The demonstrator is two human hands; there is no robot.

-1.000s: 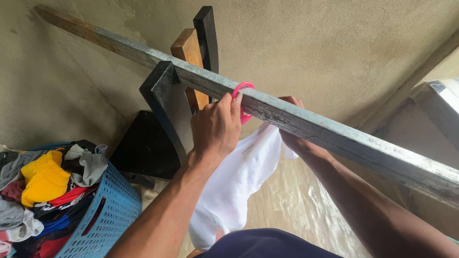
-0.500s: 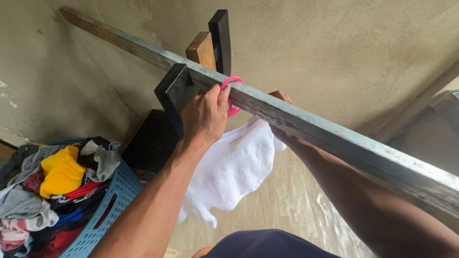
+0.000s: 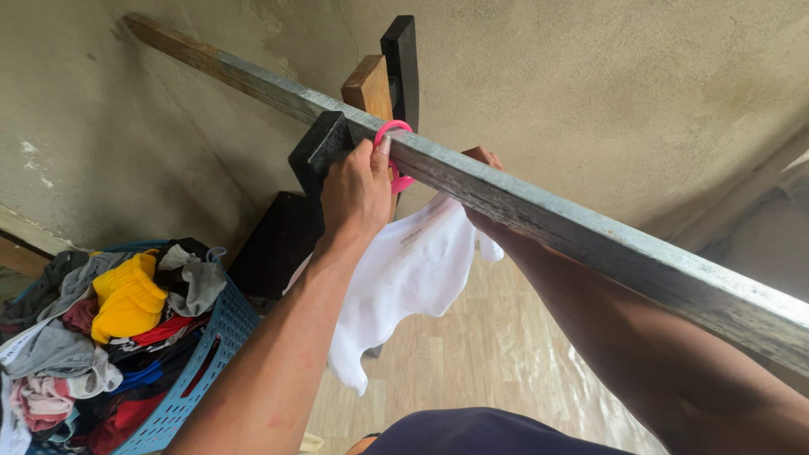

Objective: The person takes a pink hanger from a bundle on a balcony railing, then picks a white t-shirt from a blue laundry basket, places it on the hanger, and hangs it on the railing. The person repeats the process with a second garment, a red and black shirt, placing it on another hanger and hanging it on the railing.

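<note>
Left hand [image 3: 356, 192] pinching pink hanger hook [image 3: 393, 135] on beam [image 3: 539, 215]; right hand [image 3: 482, 162] grip unclear.

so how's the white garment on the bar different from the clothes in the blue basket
The white garment hangs spread out from a pink hanger hooked over the grey bar; the clothes lie crumpled in a heap in the blue basket. The garment is a single plain white piece, the heap mixes yellow, grey, red, blue and pink. The left hand grips at the garment's hanger, while no hand touches the heap. Both are soft fabric.
</note>
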